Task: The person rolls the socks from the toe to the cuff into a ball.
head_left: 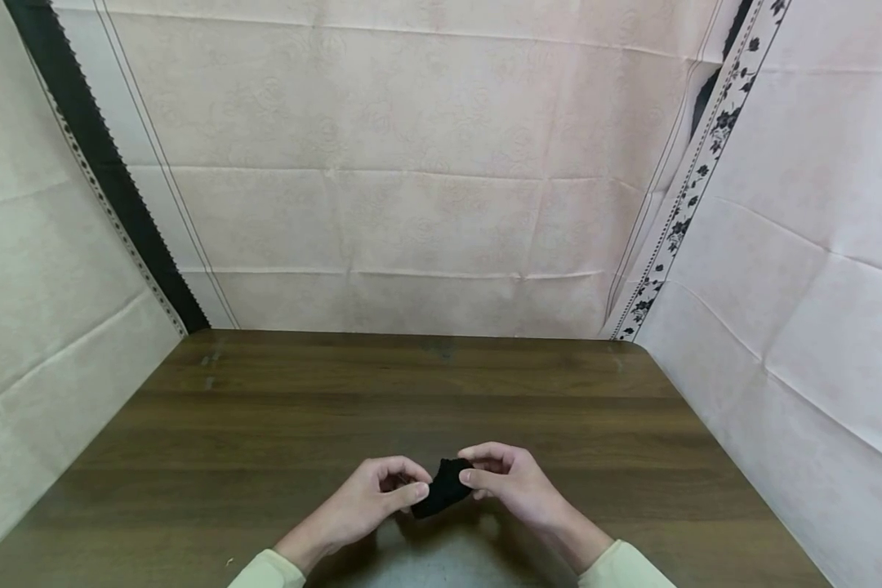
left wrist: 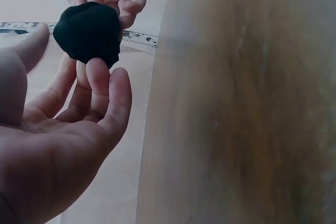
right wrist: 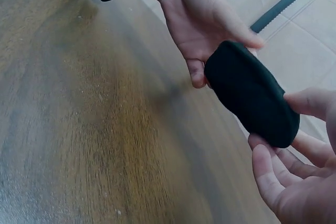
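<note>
A small black piece of folded cloth (head_left: 443,488) is held above the table between both hands. It looks soft, rounded and longer than wide; whether it is a sock I cannot tell. My left hand (head_left: 382,496) holds its left end with thumb and fingertips. At the right end, my right hand (head_left: 510,482) pinches it between thumb and fingers. The right wrist view shows the cloth's (right wrist: 249,95) long smooth side, with the right hand (right wrist: 299,182) at its lower end. In the left wrist view, fingertips of the left hand (left wrist: 68,124) support the cloth (left wrist: 89,32) from below.
The brown wooden table (head_left: 412,392) spreads under the hands. Pale creased cloth sheets (head_left: 426,220) hang behind it and on both sides, with a floral strip (head_left: 679,220) at the right corner. A tiny pale speck (head_left: 229,562) lies near the left sleeve.
</note>
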Action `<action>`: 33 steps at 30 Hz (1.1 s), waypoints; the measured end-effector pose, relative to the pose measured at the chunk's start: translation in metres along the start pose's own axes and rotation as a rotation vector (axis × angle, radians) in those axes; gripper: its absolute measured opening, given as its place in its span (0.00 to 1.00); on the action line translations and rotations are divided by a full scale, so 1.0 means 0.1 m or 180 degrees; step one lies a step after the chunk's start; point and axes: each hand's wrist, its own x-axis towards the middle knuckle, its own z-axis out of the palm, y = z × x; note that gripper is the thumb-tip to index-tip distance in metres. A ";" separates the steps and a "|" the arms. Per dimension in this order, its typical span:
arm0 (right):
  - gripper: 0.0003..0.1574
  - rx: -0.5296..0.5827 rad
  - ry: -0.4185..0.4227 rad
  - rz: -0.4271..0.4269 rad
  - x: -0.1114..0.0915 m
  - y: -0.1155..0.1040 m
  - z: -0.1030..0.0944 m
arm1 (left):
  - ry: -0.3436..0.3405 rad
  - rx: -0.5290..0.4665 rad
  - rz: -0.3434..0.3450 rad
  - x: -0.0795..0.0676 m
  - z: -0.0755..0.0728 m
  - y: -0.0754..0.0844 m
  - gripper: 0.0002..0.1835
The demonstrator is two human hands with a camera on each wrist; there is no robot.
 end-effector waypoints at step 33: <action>0.15 -0.0329 0.0229 -0.0126 0.09 0.00 0.05 | 0.0325 0.0144 -0.0193 0.00 0.08 -0.05 0.05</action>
